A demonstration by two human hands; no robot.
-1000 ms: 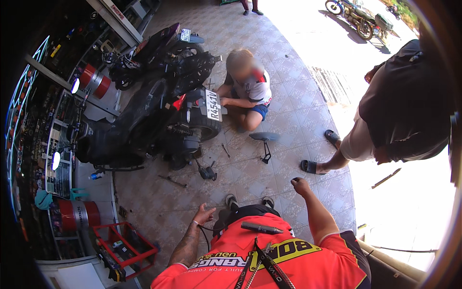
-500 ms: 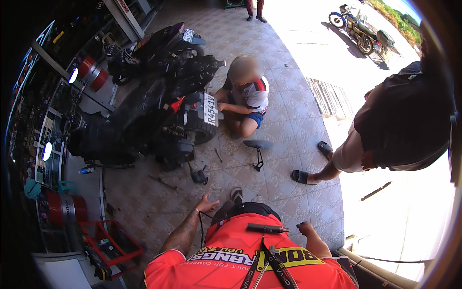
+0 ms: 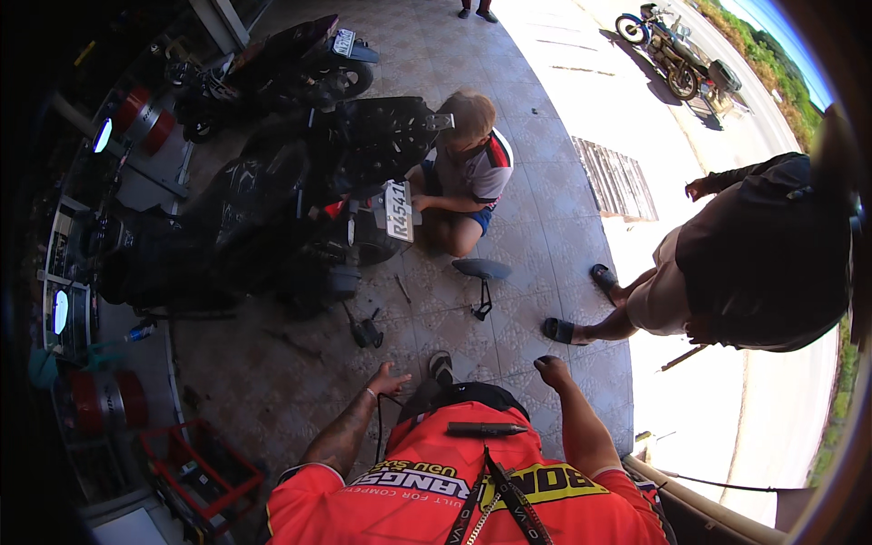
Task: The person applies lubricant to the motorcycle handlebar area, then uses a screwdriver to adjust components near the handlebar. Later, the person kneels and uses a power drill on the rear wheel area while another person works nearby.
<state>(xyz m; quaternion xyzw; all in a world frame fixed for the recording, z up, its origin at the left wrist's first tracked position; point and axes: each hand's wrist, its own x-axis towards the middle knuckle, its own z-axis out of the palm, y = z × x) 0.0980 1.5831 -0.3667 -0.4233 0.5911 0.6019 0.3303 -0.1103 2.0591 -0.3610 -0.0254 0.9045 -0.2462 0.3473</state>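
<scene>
My left hand (image 3: 388, 380) hangs in front of me to the left, fingers stretched out and apart, holding nothing. A black cord runs down beside its wrist. My right hand (image 3: 550, 370) is out over the tiles with fingers curled in, and nothing shows in it. Ahead on the left stands a black motorcycle (image 3: 236, 218), its tail raised over the rear wheel and a white number plate (image 3: 399, 211). A co-worker (image 3: 472, 177) crouches at that wheel, hands partly hidden behind the plate. Neither of my hands touches the motorcycle.
On the tiles lie a grey oval part with a black bracket (image 3: 481, 270), a black part (image 3: 366, 332) and a thin tool (image 3: 402, 289). A red tool rack (image 3: 204, 468) sits lower left. Another person (image 3: 754, 254) stands right. Farther off are a second motorcycle (image 3: 300, 68) and a parked one (image 3: 677, 54).
My right hand has moved forward and slightly left, its arm stretching out. My left hand has barely moved. The person on the right now shows an arm held out. The view has shifted slightly.
</scene>
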